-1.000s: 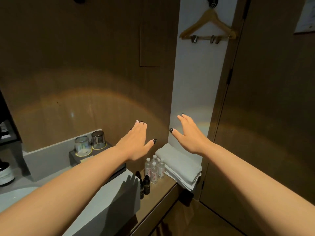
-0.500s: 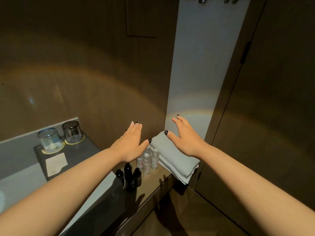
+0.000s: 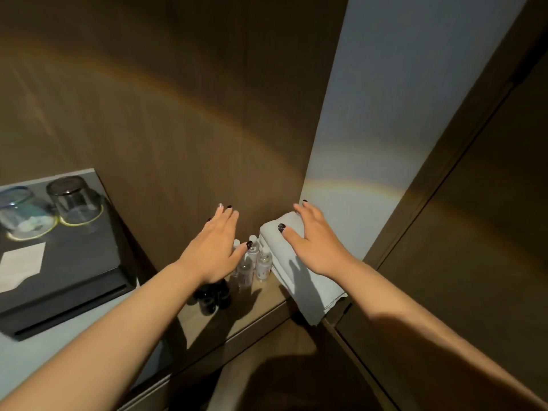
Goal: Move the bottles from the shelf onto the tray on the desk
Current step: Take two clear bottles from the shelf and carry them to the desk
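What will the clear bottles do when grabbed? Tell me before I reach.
The clear bottles look small and slim, so probably light and apt to tip. They stand packed together beside the towel, so gripping one may knock its neighbours.

Both hands are coming down toward the shelf (image 3: 261, 295) as the head camera is tilting lower, the hanger slipping out of view overhead. The left hand (image 3: 213, 250) is now hovering flat over the clear bottles (image 3: 252, 262), hiding part of the dark bottles (image 3: 212, 295). The right hand (image 3: 314, 244) is settling over the folded towel (image 3: 299, 280), fingers spread.
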`<state>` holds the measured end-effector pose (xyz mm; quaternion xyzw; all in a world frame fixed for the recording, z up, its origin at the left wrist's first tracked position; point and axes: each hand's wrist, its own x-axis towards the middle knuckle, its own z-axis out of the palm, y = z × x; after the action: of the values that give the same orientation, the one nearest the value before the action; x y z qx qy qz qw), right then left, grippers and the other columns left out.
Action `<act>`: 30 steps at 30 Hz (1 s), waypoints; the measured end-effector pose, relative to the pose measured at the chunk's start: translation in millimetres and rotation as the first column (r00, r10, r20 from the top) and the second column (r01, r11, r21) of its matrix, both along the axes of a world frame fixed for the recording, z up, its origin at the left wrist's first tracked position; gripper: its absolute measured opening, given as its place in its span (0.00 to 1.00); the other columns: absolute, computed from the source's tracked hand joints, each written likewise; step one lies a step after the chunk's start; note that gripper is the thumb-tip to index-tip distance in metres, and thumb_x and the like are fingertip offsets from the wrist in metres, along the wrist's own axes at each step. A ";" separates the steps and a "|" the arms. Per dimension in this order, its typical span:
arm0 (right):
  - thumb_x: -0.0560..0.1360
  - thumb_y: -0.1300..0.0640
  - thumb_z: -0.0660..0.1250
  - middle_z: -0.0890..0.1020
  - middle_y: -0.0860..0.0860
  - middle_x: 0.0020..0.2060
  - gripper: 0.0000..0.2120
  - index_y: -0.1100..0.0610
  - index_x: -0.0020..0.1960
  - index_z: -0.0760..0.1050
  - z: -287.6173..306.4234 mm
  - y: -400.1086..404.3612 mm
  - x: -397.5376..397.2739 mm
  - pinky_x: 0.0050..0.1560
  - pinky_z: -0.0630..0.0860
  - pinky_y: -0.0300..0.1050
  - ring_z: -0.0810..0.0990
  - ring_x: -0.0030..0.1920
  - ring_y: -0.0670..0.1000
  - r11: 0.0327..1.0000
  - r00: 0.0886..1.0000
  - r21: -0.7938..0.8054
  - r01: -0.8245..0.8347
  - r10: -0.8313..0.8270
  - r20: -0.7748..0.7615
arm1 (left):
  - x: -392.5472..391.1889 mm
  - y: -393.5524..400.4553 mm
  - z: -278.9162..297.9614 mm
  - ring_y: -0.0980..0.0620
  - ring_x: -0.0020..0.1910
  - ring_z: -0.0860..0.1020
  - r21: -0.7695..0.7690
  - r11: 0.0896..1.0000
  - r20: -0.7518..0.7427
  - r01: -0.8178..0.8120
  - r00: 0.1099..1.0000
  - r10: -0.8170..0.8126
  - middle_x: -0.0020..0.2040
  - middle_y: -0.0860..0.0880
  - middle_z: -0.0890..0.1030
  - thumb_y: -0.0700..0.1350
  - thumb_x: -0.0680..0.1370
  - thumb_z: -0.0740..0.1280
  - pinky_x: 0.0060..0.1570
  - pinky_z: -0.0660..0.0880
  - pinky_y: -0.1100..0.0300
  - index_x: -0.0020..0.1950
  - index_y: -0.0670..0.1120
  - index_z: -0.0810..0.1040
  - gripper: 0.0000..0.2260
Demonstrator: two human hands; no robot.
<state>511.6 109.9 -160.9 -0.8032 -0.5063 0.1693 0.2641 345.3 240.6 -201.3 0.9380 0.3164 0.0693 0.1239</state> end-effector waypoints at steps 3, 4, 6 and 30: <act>0.81 0.48 0.57 0.49 0.52 0.79 0.29 0.56 0.78 0.52 -18.8 16.0 24.6 0.75 0.51 0.47 0.49 0.78 0.52 0.999 1.000 -0.042 -0.005 0.005 -0.016 | 20.1 13.5 -15.3 0.49 0.78 0.41 -0.081 0.995 0.016 -0.050 0.999 0.051 0.80 0.44 0.48 0.57 0.81 0.55 0.75 0.49 0.52 0.79 0.42 0.46 0.33; 0.81 0.48 0.57 0.50 0.52 0.79 0.29 0.56 0.78 0.52 -24.2 22.8 32.7 0.75 0.51 0.47 0.49 0.78 0.52 0.998 1.000 -0.057 -0.002 0.001 -0.021 | 26.1 19.3 -19.4 0.49 0.78 0.41 -0.110 0.992 0.022 -0.063 0.998 0.066 0.80 0.44 0.48 0.56 0.81 0.56 0.75 0.49 0.52 0.79 0.42 0.46 0.33; 0.82 0.49 0.57 0.52 0.52 0.79 0.29 0.56 0.78 0.53 -34.6 38.8 46.4 0.74 0.51 0.47 0.50 0.78 0.52 0.997 1.000 -0.081 0.005 -0.007 -0.024 | 37.1 32.0 -29.3 0.49 0.78 0.42 -0.166 0.983 0.050 -0.079 0.995 0.088 0.80 0.44 0.48 0.55 0.81 0.56 0.75 0.48 0.53 0.79 0.42 0.47 0.32; 0.81 0.51 0.60 0.67 0.50 0.73 0.23 0.54 0.74 0.63 -197.3 213.4 146.0 0.63 0.59 0.36 0.65 0.72 0.49 0.986 0.960 -0.150 0.080 -0.117 -0.255 | 140.1 184.2 -208.0 0.42 0.71 0.64 -0.628 0.679 -0.084 -0.380 0.900 0.427 0.73 0.39 0.64 0.43 0.80 0.64 0.65 0.62 0.58 0.74 0.39 0.60 0.25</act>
<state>657.6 323.3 -358.2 -0.8142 -0.4132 0.2957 0.2811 485.4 424.8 -409.3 0.7452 0.5152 0.0176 0.4230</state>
